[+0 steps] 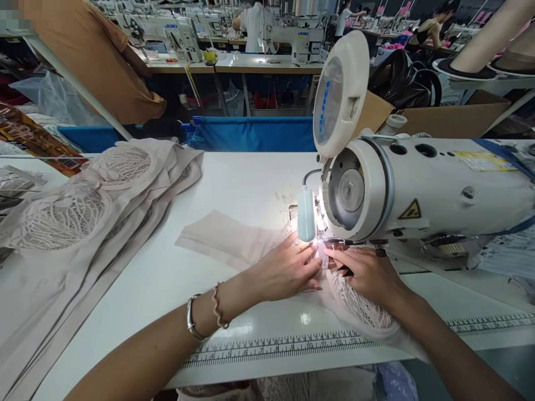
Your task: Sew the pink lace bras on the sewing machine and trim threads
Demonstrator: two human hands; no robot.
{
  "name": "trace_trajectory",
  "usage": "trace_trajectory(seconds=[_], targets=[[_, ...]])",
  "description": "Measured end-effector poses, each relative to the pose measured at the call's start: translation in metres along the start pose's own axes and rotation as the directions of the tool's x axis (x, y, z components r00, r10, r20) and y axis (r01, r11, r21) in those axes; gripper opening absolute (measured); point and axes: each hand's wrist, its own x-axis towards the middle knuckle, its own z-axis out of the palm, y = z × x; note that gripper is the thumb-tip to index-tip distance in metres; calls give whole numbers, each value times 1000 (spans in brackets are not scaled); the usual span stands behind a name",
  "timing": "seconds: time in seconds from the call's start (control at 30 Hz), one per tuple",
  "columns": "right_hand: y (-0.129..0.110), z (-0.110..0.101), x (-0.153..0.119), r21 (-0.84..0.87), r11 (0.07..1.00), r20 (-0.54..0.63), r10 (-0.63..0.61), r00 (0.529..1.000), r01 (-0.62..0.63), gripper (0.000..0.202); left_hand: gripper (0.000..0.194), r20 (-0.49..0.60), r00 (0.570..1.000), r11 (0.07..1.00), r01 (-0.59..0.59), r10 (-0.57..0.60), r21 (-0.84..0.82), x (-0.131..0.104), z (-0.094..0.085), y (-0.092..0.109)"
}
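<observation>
A pale pink lace garment piece (228,236) lies on the white table (234,184) under the needle area of a white Juki sewing machine (418,189). My left hand (288,270) lies flat on the fabric just left of the lit needle, fingers together, pressing it down. My right hand (365,273) rests on the lace part (363,309) right of the needle, fingertips pinching the fabric edge at the presser foot. Two bracelets sit on my left wrist. The needle itself is hidden by glare and a small blue lamp (306,214).
A stack of similar pink lace garments (83,217) covers the table's left side. A ruler strip (292,345) runs along the front edge. Blue bins (254,133) stand behind the table. Other workers and sewing machines (301,39) fill the background. Cardboard boxes (451,120) sit behind the machine.
</observation>
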Motion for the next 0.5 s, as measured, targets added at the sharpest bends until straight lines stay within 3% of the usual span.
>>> trace_trajectory(seconds=[0.17, 0.33, 0.5], targets=[[5, 0, 2, 26, 999, -44, -22, 999, 23, 64, 57, 25, 999, 1000, 26, -26, -16, 0, 2, 0], [11, 3, 1, 54, 990, -54, -124, 991, 127, 66, 75, 16, 999, 997, 50, -50, -50, 0, 0, -1], [18, 7, 2, 118, 988, -36, -96, 995, 99, 64, 76, 28, 996, 996, 85, -84, -42, 0, -2, -1]])
